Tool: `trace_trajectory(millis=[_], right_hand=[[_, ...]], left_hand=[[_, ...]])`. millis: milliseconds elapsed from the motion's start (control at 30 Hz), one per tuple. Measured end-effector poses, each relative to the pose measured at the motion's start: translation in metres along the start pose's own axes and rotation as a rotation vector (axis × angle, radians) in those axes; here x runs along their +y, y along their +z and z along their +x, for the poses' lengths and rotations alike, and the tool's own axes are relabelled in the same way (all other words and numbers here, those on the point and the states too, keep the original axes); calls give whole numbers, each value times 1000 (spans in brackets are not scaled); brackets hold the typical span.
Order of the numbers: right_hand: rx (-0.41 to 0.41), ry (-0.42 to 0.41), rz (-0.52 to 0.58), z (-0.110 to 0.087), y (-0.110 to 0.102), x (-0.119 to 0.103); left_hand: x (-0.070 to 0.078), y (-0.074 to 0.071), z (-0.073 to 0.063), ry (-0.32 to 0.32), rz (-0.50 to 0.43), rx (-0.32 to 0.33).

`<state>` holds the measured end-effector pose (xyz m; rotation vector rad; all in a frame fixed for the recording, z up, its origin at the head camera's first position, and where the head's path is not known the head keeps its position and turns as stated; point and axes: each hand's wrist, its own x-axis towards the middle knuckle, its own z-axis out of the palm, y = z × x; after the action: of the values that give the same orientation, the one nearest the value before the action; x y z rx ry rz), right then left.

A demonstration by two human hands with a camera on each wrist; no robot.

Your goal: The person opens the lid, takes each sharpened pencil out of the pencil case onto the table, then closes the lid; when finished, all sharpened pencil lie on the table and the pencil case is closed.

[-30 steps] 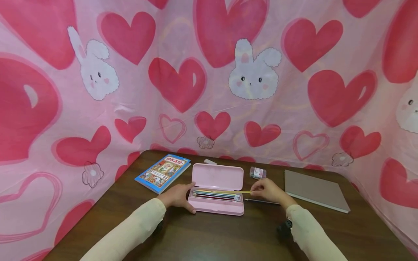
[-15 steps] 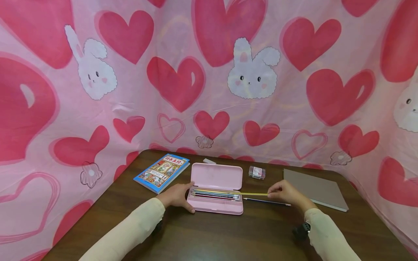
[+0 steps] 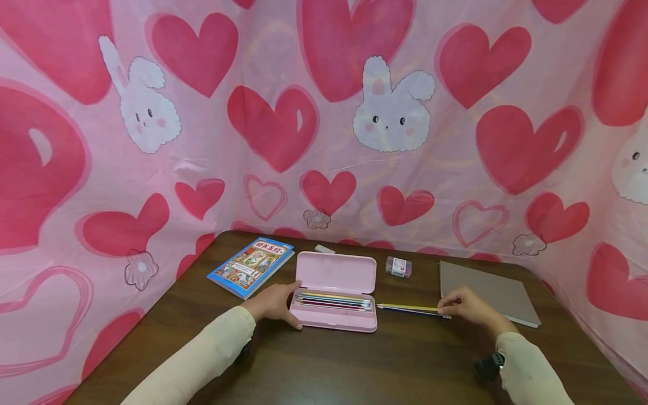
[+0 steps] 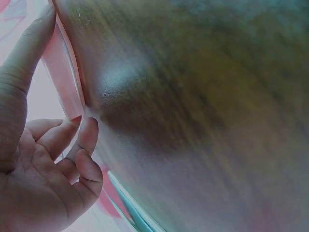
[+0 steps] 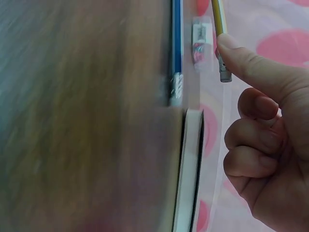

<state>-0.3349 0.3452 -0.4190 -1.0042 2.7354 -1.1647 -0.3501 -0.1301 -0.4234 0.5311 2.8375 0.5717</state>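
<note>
- The person's right hand [image 3: 468,306] pinches a yellow pencil [image 5: 219,18] by its eraser end between thumb and finger, the other fingers folded in toward the palm
- That yellow pencil is off to the right of the case, raised a little from the desk [image 3: 324,365], its tip pointing back at the case
- Just below it a blue pencil [image 5: 177,43] lies on the desk, running nearly the same way
- The left hand [image 3: 273,304] grips the left end of the open pink pencil case [image 3: 335,274], thumb at the front corner, fingertips at the back
- Several more pencils [image 3: 334,302] lie side by side in the case's long compartment, its lid standing up behind
- Over to the left there's a blue-bordered book [image 3: 251,267]; behind the lid, a small white block [image 3: 324,249]
- A small labelled box [image 3: 399,267] sits behind the pencils on the right, and a grey-covered book [image 3: 493,295] lies behind the right hand
</note>
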Motion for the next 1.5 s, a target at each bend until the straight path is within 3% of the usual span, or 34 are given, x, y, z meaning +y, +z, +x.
trace_trajectory(millis=[133, 700, 833, 1033, 1200, 1500], right_hand=[[-1, -13, -23, -7, -2, 6], [-62, 177, -121, -6, 8, 6], [-56, 181, -151, -2, 8, 1], [-13, 181, -182, 17, 15, -8], [29, 133, -186, 43, 30, -16], [24, 112, -142, 77, 56, -32]], left_hand=[[0, -1, 0, 2, -1, 0], [2, -3, 0, 4, 3, -9], [3, -3, 0, -2, -4, -12], [4, -4, -2, -12, -2, -19], [4, -5, -2, -4, 3, -3], [4, -2, -4, 23, 5, 8]])
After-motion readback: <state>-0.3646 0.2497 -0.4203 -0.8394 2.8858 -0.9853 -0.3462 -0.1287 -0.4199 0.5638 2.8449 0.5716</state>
